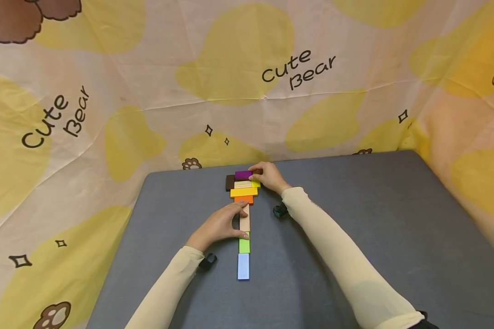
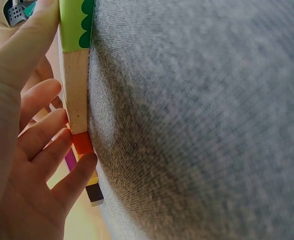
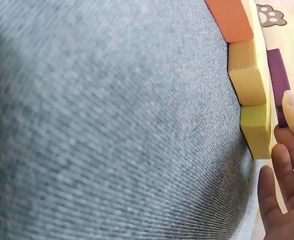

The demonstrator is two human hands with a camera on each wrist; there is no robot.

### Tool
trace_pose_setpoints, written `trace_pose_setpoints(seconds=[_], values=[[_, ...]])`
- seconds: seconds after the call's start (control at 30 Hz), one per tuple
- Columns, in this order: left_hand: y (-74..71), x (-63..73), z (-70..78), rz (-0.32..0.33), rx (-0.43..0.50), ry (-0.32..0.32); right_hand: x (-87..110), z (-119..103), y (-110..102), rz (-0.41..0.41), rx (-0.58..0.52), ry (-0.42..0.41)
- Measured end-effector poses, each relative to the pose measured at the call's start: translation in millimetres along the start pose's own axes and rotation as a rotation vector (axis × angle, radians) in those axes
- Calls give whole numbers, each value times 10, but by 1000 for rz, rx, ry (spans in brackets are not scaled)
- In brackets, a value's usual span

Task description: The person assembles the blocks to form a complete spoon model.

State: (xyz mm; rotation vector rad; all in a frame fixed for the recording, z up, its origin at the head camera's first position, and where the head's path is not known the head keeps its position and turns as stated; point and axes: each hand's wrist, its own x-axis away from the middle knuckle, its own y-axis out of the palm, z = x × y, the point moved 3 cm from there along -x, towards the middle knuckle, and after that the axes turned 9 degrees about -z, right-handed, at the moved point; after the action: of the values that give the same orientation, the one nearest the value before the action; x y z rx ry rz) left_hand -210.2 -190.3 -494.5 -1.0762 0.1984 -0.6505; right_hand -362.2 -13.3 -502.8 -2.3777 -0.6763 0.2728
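My right hand [image 1: 271, 178] pinches a purple block [image 1: 243, 175] by its right end, between thumb and index finger, at the far end of a column of blocks. In the right wrist view, the purple block [image 3: 278, 82] stands higher than the yellow block [image 3: 256, 132]. My left hand [image 1: 220, 224] lies beside the column with loosely bent fingers. Its thumb is at the light green block [image 1: 244, 245], while the fingertips reach the plain wood block [image 1: 244, 223] and the orange block [image 1: 249, 199]. Part of the wood block is hidden behind that hand.
A golden yellow block [image 1: 244, 193] lies crosswise beyond the orange one. Past it are a striped block [image 1: 243, 185] and a dark brown block [image 1: 229, 183]. The light blue block [image 1: 244, 266] forms the near end. Behind the grey table [image 1: 333, 274] hangs a patterned cloth [image 1: 247, 119].
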Motion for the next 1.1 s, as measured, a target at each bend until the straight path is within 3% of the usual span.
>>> trace_pose_setpoints(seconds=[0.57, 1.1], values=[[2, 7, 12, 2, 3, -7, -38, -36, -18, -23, 7, 11], [2, 19, 26, 3, -4, -13, -82, -169, -44, -95, 221, 5]])
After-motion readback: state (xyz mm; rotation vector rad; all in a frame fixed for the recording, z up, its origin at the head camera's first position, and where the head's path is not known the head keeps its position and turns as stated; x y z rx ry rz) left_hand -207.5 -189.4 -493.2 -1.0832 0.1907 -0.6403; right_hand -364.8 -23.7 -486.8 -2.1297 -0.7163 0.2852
